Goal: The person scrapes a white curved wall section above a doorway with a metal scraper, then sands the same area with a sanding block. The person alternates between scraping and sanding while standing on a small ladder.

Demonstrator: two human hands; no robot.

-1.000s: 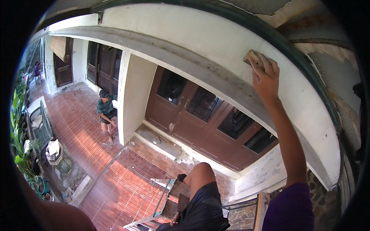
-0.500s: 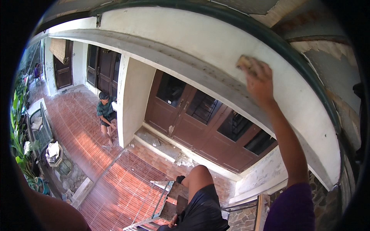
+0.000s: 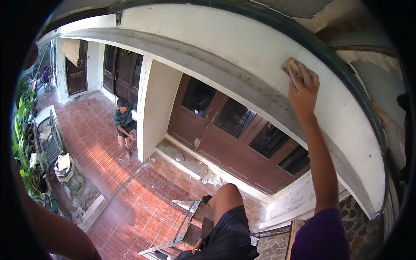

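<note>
My right hand is raised high on a stretched arm against the white wall band above the doors. Its fingers close around a small tan block, which lies against the painted surface; whether it is a sanding block or a sponge I cannot make out. Below it runs a grey ledge with dark stains. My left arm enters at the lower left and leaves across the left rim, so its hand is not seen.
My bent leg is over a metal stepladder on the red tiled floor. Brown double doors stand below the ledge. A person sits beside the white pillar. A green pipe borders the wall's top.
My right hand has slid rightward and slightly up along the wall with the tan block. The whole view has shifted a little; the seated person stays by the pillar.
</note>
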